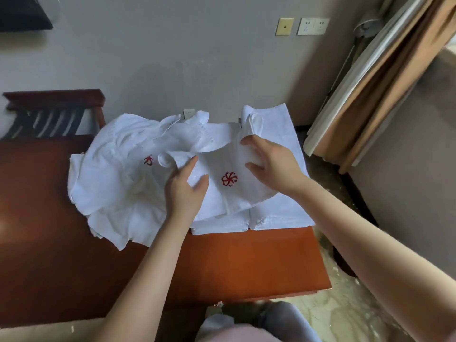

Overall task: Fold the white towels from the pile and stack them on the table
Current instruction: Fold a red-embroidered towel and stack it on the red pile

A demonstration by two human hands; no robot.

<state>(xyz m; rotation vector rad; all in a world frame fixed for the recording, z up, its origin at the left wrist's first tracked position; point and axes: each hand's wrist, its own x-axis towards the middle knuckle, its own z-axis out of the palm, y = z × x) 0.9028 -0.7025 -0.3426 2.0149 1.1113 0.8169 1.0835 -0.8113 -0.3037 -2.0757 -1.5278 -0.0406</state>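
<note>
A white towel with a red flower emblem (229, 179) lies crumpled between my hands, on top of folded towels. My left hand (185, 188) pinches its left side between thumb and fingers. My right hand (269, 164) grips its right edge with curled fingers. A loose pile of white towels (111, 174), one showing a red emblem, covers the left part of the wooden table (246, 262). A stack of folded white towels (278, 213) sits at the table's right end, partly hidden under the held towel.
A dark wooden chair back (54, 104) stands behind the table at the left. Beige curtains (385, 82) hang at the right. The wall behind carries sockets (313, 26). The table's right edge drops to a speckled floor (345, 312).
</note>
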